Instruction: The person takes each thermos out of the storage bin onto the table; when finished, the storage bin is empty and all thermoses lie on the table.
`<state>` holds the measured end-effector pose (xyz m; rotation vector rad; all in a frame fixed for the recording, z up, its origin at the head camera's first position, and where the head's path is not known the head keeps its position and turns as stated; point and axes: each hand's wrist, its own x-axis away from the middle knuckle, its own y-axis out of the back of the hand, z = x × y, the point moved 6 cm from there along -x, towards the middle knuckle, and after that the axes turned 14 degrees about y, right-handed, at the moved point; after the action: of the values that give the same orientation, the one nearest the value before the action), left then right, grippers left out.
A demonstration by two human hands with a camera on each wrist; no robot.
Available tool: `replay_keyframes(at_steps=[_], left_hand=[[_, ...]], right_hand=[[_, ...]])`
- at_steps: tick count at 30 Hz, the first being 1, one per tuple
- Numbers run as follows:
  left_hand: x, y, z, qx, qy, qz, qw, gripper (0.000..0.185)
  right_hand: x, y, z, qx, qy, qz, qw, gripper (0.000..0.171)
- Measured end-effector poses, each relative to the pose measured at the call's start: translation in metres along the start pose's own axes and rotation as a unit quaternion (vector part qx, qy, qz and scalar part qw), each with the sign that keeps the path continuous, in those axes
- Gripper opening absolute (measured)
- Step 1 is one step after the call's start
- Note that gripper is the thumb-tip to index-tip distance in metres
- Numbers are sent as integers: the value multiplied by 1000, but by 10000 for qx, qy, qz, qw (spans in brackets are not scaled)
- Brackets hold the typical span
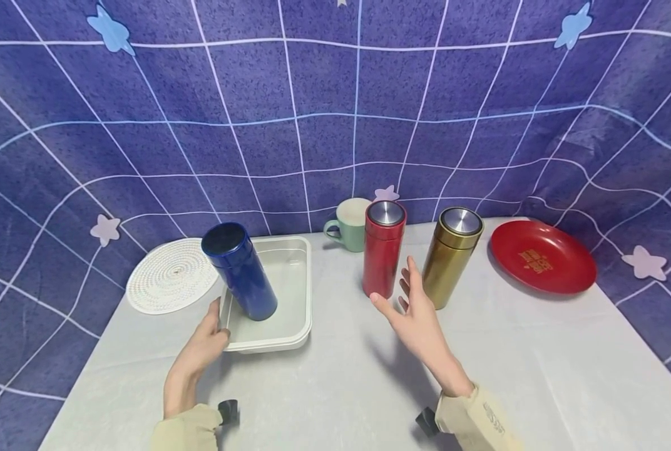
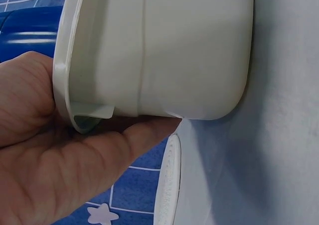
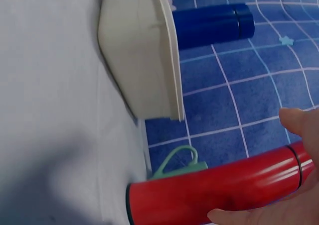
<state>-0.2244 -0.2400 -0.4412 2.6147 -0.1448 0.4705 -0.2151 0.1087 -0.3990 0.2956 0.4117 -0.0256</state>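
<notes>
My left hand (image 1: 201,346) grips the left rim of a cream plastic bin (image 1: 293,285). In the left wrist view the thumb lies over the lip and the fingers are against the outer wall. A blue thermos (image 1: 244,275) with a dark lid stands inside the bin, toward its left side. My right hand (image 1: 420,322), fingers spread and thumb apart, is close in front of a red thermos (image 1: 382,257), with nothing held. Just right of that hand stands a gold thermos (image 1: 450,263) with a silver lid. In the right wrist view the red thermos (image 3: 214,190) lies between thumb and fingers.
Behind the red thermos is a green mug (image 1: 351,227), its handle to the left. A round white woven mat (image 1: 169,275) lies left of the bin. At the right back sits a red plate (image 1: 566,257) with gold print. A blue gridded cloth (image 1: 324,81) hangs behind the table.
</notes>
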Motion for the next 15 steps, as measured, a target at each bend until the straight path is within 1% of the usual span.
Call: replay_keyframes(at_steps=[5,8,12,15], left_hand=[[0,1,1,1,-17,-55,10000,77],[0,2,2,-5,25,-75,10000,78],[0,1,2,-25,20,-93,10000,79],[0,1,2,-20,29,-97,9999,80]], right_hand=[[10,-8,5,-131,230,-13,9996,86],[14,-14,9,-170,471,22,9987,79],[12,-24,17,-226,856,145,9960,73],[8,-32,21,-303,989,258,9943,71]])
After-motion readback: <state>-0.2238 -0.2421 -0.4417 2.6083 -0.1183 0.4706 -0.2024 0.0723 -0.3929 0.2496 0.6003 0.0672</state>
